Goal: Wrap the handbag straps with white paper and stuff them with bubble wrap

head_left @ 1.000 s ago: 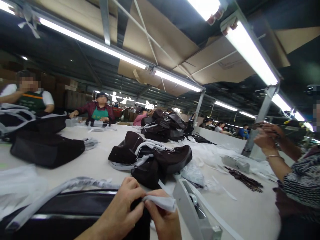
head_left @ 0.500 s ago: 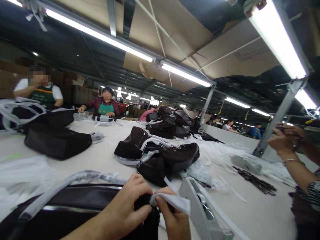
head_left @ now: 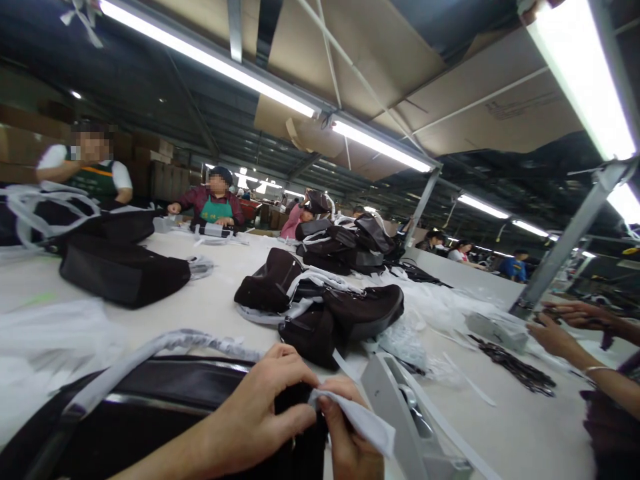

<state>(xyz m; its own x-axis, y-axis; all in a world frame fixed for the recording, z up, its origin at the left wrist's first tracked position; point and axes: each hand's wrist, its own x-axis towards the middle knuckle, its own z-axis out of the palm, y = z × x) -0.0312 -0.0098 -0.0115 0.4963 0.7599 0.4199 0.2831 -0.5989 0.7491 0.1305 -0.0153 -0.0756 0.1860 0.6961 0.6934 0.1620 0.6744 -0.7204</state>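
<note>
A dark bag (head_left: 160, 393) with a zip and a handle (head_left: 165, 343) wrapped in white material lies in front of me. At its right end my left hand (head_left: 273, 407) is closed, thumb and fingers pinching the bag's dark edge; the fingertips are partly hidden. Touching it, my right hand (head_left: 347, 427) pinches a strip of white wrapping paper (head_left: 367, 423) between thumb and fingers. The strip's near end meets the bag's edge between both hands, and its wide end sticks out to the right. Just right of my right hand stands a grey tape dispenser (head_left: 400, 407).
Several dark bags lie mid-table (head_left: 345, 313), in a pile behind (head_left: 350, 240) and at left (head_left: 125, 270). White wrapping (head_left: 55, 347) and dark straps (head_left: 517, 367) lie about. A co-worker's hands (head_left: 560, 333) are at right; other people sit across the table.
The co-worker's hands on the right have come down towards the table. My view has shifted a little, and my hands keep nearly the same pinch on the bag's edge and paper strip.
</note>
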